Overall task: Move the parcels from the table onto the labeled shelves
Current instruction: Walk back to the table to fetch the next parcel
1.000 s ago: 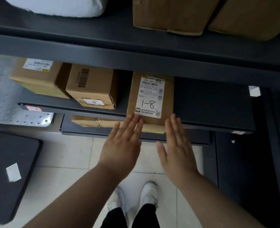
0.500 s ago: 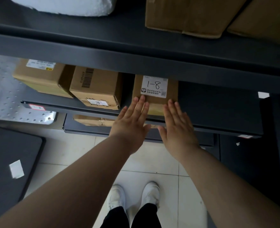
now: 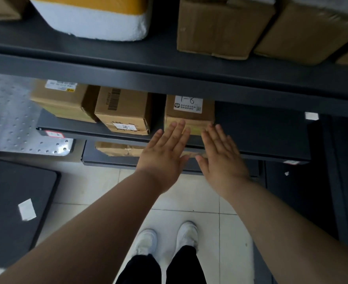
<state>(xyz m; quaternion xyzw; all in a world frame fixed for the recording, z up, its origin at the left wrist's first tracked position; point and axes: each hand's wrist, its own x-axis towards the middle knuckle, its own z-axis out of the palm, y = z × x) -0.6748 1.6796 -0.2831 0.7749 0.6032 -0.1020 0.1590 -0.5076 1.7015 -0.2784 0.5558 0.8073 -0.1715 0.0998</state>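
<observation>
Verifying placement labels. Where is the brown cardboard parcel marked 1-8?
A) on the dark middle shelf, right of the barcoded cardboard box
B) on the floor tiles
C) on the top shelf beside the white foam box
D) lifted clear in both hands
A: the brown cardboard parcel marked 1-8 sits on the dark metal middle shelf, right of the barcoded brown cardboard box.

bare shelf [image 3: 261, 132] right of the 1-8 parcel [image 3: 187, 119], barcode box [image 3: 124, 111] close on its left, upper shelf edge [image 3: 169, 78] right overhead
</observation>
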